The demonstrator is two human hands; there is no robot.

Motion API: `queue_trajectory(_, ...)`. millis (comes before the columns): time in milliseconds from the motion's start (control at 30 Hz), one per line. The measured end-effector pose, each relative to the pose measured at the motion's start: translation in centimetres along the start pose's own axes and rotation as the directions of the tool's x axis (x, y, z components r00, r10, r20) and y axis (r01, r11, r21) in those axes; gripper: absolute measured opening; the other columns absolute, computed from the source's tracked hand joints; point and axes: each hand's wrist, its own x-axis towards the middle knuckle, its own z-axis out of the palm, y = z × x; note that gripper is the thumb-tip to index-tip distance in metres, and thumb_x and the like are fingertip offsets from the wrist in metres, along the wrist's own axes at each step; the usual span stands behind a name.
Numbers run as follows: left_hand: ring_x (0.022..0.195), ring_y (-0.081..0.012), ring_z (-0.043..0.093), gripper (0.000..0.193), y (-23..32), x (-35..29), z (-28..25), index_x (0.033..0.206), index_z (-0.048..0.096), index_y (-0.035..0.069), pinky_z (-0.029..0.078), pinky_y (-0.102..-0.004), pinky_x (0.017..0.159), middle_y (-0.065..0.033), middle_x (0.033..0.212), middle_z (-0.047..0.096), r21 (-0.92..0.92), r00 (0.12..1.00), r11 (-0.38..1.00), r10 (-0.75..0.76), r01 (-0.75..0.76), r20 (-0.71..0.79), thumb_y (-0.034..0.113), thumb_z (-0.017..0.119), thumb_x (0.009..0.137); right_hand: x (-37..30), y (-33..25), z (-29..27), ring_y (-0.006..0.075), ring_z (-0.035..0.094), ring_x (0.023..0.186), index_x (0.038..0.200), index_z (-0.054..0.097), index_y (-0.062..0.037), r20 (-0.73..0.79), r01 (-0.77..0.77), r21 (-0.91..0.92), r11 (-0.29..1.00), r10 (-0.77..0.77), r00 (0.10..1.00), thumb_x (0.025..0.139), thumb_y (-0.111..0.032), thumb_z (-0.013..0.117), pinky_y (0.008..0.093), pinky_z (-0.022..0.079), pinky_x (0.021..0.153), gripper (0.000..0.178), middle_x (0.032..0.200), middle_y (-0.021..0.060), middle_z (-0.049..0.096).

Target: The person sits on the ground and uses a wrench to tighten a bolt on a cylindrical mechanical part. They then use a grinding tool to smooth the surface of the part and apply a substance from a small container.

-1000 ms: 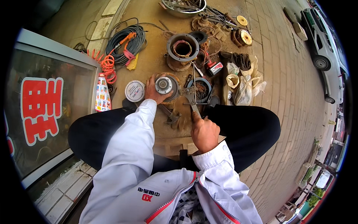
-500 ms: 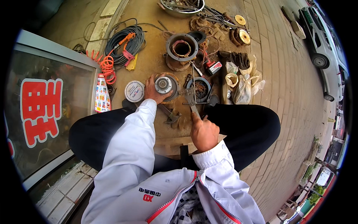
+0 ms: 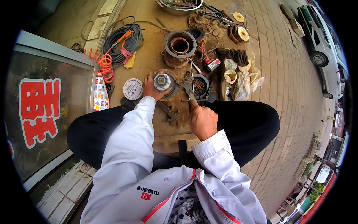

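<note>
Between my knees lies a round metal part with a shiny raised hub [image 3: 162, 81] on a rusty base. My left hand [image 3: 152, 87] grips its left side, fingers curled round the edge. My right hand [image 3: 204, 121] is closed on the handle of an adjustable wrench [image 3: 190, 92]. The wrench's jaw end is just right of the round part; I cannot tell whether they touch. A hammer [image 3: 170, 112] rests on the ground below the part. Left of my left hand is a round white-topped tin [image 3: 132, 89]. A dark bowl of bolts [image 3: 200, 89] stands beyond the wrench.
Ahead stands a rusty cylindrical housing [image 3: 180, 46]. Coiled dark cable [image 3: 126, 44] and an orange spiral hose [image 3: 107, 69] lie left, near a glass door [image 3: 52, 97]. Plastic bags [image 3: 243, 84] sit right, and a basin of metal parts [image 3: 179, 9] is far ahead.
My right hand and the wrench have moved slightly up and left, with the jaw end nearer the round part. My left hand stays on the part. The whole view has shifted a little.
</note>
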Motion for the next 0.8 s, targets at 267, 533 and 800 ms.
queue_trajectory(267, 0.130, -0.0397, 0.041, 0.088, 0.0, -0.1, -0.1, 0.146, 0.046, 0.027, 0.037, -0.0484, 0.111, -0.0135, 0.142, 0.042, 0.002, 0.999, 1.000, 0.013, -0.013, 0.036, 0.046, 0.084, 0.069, 1.2, -0.6, -1.4, 0.0392, 0.068, 0.067, 0.116, 0.071, -0.0123, 0.063, -0.041, 0.020, 0.999, 0.040, 0.997, 0.085, -0.012, 0.062, 0.0501, 0.053, 0.060, 0.033, 0.072, 0.0194, 0.068)
queue_trajectory(533, 0.136, -0.0400, 0.036, 0.089, -0.3, 0.3, 0.1, 0.145, 0.048, 0.028, 0.035, -0.0515, 0.111, -0.0140, 0.148, 0.038, -0.039, 0.999, 0.999, 0.006, -0.004, 0.038, 0.045, 0.085, 0.066, 1.7, -0.1, -1.4, 0.0395, 0.069, 0.070, 0.112, 0.073, -0.0145, 0.037, -0.020, 0.024, 0.999, 0.019, 0.999, 0.083, -0.012, 0.062, 0.0502, 0.055, 0.063, 0.030, 0.074, 0.0214, 0.068)
queue_trajectory(800, 0.141, -0.0382, 0.029, 0.109, 4.9, -2.0, 1.8, 0.150, 0.037, 0.010, 0.026, -0.0475, 0.118, -0.0147, 0.150, 0.035, -0.145, 0.861, 0.887, -0.460, 0.438, -0.215, 0.058, 0.086, 0.065, 1.4, -0.3, -1.6, 0.0409, 0.068, 0.070, 0.114, 0.073, -0.0131, 0.076, -0.055, 0.040, 0.998, 0.052, 0.996, 0.086, -0.014, 0.059, 0.0503, 0.055, 0.064, 0.031, 0.074, 0.0227, 0.068)
